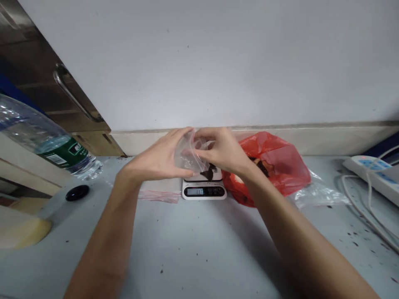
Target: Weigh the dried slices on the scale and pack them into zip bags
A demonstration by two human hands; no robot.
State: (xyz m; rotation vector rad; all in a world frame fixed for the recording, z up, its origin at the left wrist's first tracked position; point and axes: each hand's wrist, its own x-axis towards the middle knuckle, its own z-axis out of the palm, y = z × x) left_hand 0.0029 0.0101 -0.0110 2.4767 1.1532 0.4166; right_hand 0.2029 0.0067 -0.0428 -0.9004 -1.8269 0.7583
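Above a small white digital scale (204,196), my left hand (163,155) grips a clear plastic zip bag (184,155) by its side. My right hand (220,147) pinches at the mouth of the same bag, its fingertips partly behind the film. Dark brown dried pieces (208,173) lie on the scale's platform, just under the bag. The scale's display is lit, its digits hard to read. Right of the scale, an open red plastic bag (280,166) holds brown pieces and is partly covered by my right forearm.
Flat zip bags (160,196) lie left of the scale. A water bottle (52,139) and a black oval object (77,192) are at the left. Clear plastic (321,193), a white power strip (375,170) and its cables are at the right. A white wall (218,62) rises behind; dark crumbs dot the table.
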